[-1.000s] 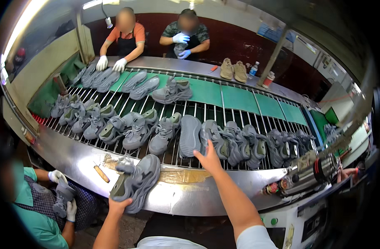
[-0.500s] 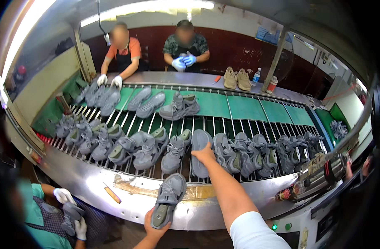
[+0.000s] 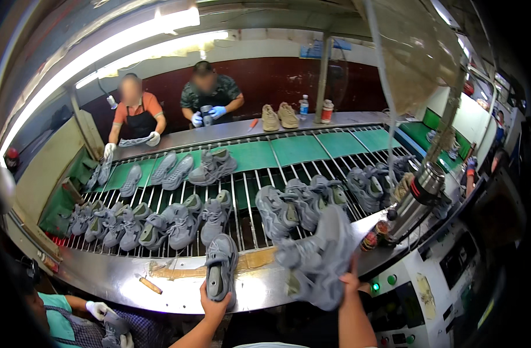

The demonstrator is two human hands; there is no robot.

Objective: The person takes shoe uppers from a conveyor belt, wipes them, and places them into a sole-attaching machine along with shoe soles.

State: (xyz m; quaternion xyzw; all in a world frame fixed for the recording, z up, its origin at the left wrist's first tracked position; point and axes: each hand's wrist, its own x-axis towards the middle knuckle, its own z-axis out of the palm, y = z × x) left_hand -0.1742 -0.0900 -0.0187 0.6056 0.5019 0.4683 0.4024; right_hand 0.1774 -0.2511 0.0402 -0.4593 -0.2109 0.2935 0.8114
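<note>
Holding a grey shoe [image 3: 224,258], olive inside, at the near edge of the worktop [image 3: 184,297], the left hand [image 3: 214,305] grips its heel, fingers closed; the right hand [image 3: 351,287] clasps a blurred, chunky-soled shoe [image 3: 329,255], any markings unreadable.

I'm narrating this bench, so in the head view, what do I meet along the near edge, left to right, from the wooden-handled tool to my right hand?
Wooden-handled tool, gray shoe in the left hand, motion-blurred shoe in the right hand.
</note>
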